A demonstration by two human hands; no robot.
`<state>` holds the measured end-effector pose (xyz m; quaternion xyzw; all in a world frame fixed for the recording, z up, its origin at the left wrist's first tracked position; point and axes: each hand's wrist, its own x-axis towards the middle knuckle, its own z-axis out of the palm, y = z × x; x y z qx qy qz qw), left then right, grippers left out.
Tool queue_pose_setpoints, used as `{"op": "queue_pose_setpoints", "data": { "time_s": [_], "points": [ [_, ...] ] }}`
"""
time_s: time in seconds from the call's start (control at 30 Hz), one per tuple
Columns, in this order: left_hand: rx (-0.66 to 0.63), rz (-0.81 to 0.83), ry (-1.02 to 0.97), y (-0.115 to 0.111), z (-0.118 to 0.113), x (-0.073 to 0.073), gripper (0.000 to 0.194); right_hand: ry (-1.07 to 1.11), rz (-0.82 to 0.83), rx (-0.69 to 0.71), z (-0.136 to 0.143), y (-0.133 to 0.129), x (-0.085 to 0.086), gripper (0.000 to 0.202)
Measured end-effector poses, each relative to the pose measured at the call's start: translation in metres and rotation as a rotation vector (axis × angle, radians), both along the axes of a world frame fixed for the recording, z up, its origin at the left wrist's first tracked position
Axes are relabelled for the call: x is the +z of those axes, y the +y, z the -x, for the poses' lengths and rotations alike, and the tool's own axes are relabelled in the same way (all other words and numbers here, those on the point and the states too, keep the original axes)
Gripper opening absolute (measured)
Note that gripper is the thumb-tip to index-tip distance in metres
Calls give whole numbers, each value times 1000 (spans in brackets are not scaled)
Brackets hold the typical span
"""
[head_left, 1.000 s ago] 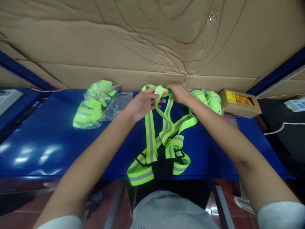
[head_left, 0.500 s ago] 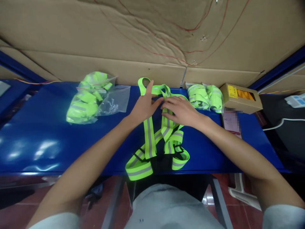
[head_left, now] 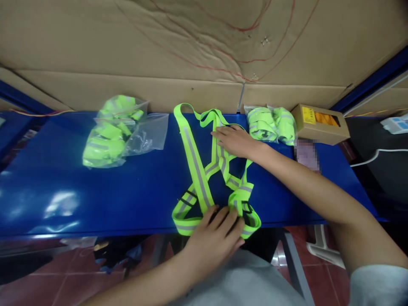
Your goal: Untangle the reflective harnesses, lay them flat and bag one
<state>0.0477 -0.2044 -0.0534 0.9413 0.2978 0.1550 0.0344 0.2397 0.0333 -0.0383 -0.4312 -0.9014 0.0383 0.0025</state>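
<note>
A lime-yellow reflective strap harness (head_left: 196, 165) with grey stripes and black buckles lies spread on the blue table (head_left: 134, 191). At the front edge, my left hand (head_left: 218, 231) rests over the harness's lower band, fingers curved onto it; what lies beneath the palm is hidden. Farther back, my right hand (head_left: 234, 140) lies on the upper straps with its fingers stretched toward the left. The upper left strap forms a loose loop near the cardboard wall.
Bagged lime straps (head_left: 105, 142) and a clear plastic bag (head_left: 148, 134) sit at the left. Behind my right hand are more bagged rolls (head_left: 262, 123), with a cardboard box (head_left: 320, 123) and a pinkish flat item (head_left: 306, 155) farther right.
My left hand has left the upper straps and come down to the lower band near the table edge. The left strap is straighter and slants outward; my right hand stays on the upper straps.
</note>
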Motion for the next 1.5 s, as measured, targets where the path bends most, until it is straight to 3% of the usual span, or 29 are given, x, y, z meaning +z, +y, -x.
{"op": "queue_pose_setpoints", "data": {
  "time_s": [0.2,0.4,0.6,0.77,0.83,0.9,0.97,1.03,1.1,1.2,1.27,1.37,1.5],
  "points": [
    [-62,-10,-8,5,-8,-4,35,15,-4,-10,5,25,-9,54],
    [-57,-30,-17,7,-12,-8,44,25,5,-58,9,39,-1,53],
    [10,-76,3,-1,-11,-8,42,40,27,-33,10,31,17,44],
    [72,-167,-16,-8,-4,1,48,62,56,20,13,16,30,44],
    [119,-191,-57,-12,1,5,47,88,0,66,12,0,37,39],
    [180,-202,-92,-17,10,6,45,168,-122,145,4,-32,47,35],
    [206,-179,-118,-22,24,3,43,327,-254,267,-11,-83,56,32],
    [221,-145,-183,-28,40,-5,33,474,-273,298,-32,-146,59,27],
    [309,-98,-266,-33,55,-14,25,546,-244,148,-54,-207,50,27],
    [435,10,-278,-34,65,-24,40,588,-174,-370,-70,-272,20,32],
    [429,68,-235,-32,62,-25,54,533,-85,-526,-67,-293,-3,44],
    [395,95,-204,-25,46,-22,72,443,-52,-513,-47,-298,-27,63],
    [359,40,-177,-19,28,-22,82,404,-75,-510,-28,-291,-34,74]
  ]
}}
